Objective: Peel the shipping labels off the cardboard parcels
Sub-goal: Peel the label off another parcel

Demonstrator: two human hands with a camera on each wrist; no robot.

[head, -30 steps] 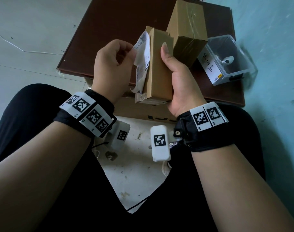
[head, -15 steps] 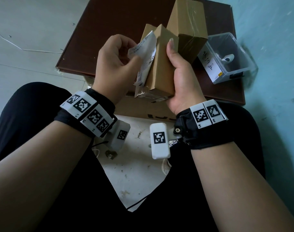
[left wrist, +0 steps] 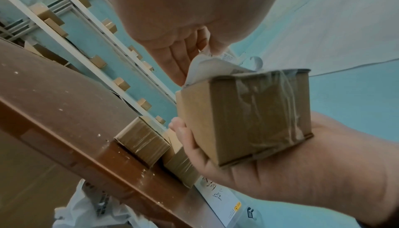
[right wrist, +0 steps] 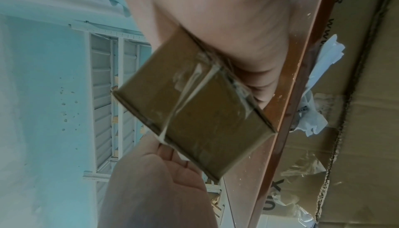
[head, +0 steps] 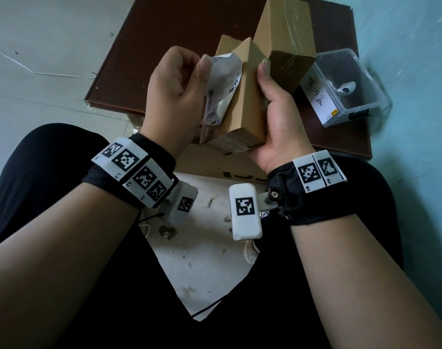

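A small cardboard parcel (head: pixel 242 107) is held upright above my lap, its taped end (left wrist: pixel 259 112) toward me. My right hand (head: pixel 272 107) grips it from the right, thumb along its near edge. A white shipping label (head: pixel 221 89) hangs partly loose from the parcel's left face, crumpled at the top. My left hand (head: pixel 179 89) pinches the label's upper part between thumb and curled fingers. In the right wrist view the parcel's taped end (right wrist: pixel 194 110) sits in the right palm, with the left hand (right wrist: pixel 159 189) below it.
A brown table (head: pixel 179 36) stands ahead with a larger taped cardboard box (head: pixel 285 39) and a clear plastic container (head: pixel 345 86) on it. An open carton (right wrist: pixel 356 112) with white plastic sits under the table. Shelves with small boxes (left wrist: pixel 64 18) line the blue wall.
My left hand has pulled the label farther off the parcel's left face, toward the left and up. My right hand has tilted the parcel, which sits slightly higher.
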